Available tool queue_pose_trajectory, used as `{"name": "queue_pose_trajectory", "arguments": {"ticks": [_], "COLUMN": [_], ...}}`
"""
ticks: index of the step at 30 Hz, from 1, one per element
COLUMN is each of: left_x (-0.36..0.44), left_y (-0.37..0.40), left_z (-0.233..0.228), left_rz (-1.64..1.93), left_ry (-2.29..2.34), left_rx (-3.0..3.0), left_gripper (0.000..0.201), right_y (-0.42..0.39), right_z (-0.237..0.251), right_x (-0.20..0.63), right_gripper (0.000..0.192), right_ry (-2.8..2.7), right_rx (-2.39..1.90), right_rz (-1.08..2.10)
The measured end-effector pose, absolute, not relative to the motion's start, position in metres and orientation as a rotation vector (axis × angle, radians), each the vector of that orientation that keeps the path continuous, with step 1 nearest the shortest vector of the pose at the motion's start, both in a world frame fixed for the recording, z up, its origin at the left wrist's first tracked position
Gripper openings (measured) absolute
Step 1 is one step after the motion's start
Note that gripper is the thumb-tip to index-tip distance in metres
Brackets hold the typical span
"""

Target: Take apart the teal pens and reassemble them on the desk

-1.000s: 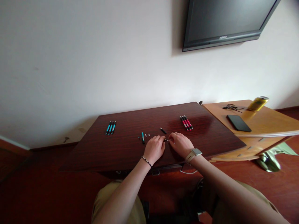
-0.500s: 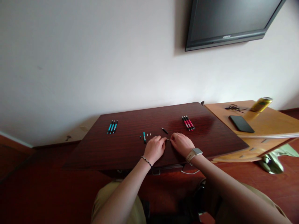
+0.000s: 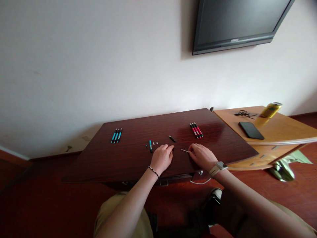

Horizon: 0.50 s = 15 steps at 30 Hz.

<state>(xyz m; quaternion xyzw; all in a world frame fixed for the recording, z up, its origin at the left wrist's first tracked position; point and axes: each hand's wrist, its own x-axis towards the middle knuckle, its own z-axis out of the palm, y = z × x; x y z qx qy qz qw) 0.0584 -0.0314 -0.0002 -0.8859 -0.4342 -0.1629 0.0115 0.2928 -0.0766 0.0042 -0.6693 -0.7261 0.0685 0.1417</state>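
Observation:
My right hand [image 3: 201, 156] pinches a thin light pen refill [image 3: 184, 150] just above the dark wooden table [image 3: 128, 158]. My left hand [image 3: 162, 157] rests on the table with its fingers curled; whether it holds a small part I cannot tell. Just beyond the left hand lie a teal pen barrel [image 3: 150, 146], two small white parts [image 3: 155, 143] and a black pen piece [image 3: 172, 138]. Three teal pens [image 3: 116, 136] lie side by side at the far left, and three red pens [image 3: 196, 130] at the far right.
A lighter wooden side table [image 3: 279, 132] on the right carries a black phone [image 3: 249, 130], a yellow can [image 3: 269, 110] and a tangle of black cable [image 3: 244, 114]. A dark television [image 3: 237, 23] hangs on the white wall. A green bag [image 3: 284, 168] lies on the floor.
My hands were together at the table's middle, both on the refill. Now my right hand has drawn away to the right with the refill; my left hand has stayed put.

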Motion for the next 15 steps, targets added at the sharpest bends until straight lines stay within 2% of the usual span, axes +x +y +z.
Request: {"name": "queue_pose_trajectory", "arguments": {"ticks": [15], "left_x": [0.059], "left_y": [-0.032], "left_z": [-0.001], "left_rz": [-0.5], "left_ry": [-1.362], "left_rx": [-2.766], "left_gripper": [0.035], "right_y": [-0.068], "right_z": [0.017], "right_x": [0.27], "right_gripper": [0.014], "right_ry": [-2.077], "right_rx": [-1.991], "right_rz": [0.294]}}
